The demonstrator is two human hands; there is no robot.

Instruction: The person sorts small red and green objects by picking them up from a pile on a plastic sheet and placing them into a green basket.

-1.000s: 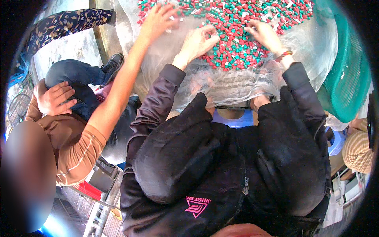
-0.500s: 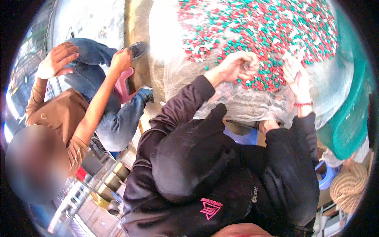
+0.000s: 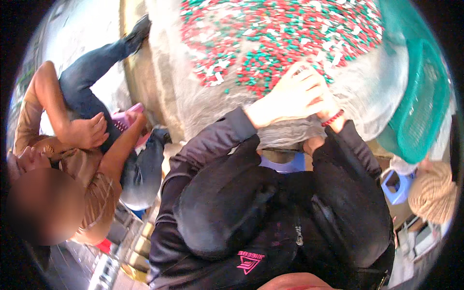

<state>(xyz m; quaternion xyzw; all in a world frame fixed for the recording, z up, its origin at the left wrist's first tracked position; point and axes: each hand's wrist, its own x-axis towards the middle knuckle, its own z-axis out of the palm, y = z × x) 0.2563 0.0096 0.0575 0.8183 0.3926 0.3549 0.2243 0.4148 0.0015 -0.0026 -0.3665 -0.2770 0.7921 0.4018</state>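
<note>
My left hand point(image 3: 282, 100) and my right hand point(image 3: 327, 100) are together above the near edge of a spread of small red, green and white pieces point(image 3: 270, 63). The left fingers curl inward against the right hand and partly cover it. Both hands look closed, but glare and overlap hide what is between the fingertips. A red bracelet point(image 3: 333, 117) circles my right wrist. The pieces lie on a translucent plastic sheet point(image 3: 203, 108), which bunches up in front of my knees.
To the left sits another person in a brown shirt point(image 3: 104, 193) and jeans, beside a pink plastic stool point(image 3: 126, 118). A green mesh basket point(image 3: 419, 101) stands at the right, with a blue stool point(image 3: 398, 187) and a ribbed beige item point(image 3: 432, 193) below it.
My hands, apart before, have come together over the pieces. The view has shifted. The person at left has lowered the raised hand and stretched one leg out.
</note>
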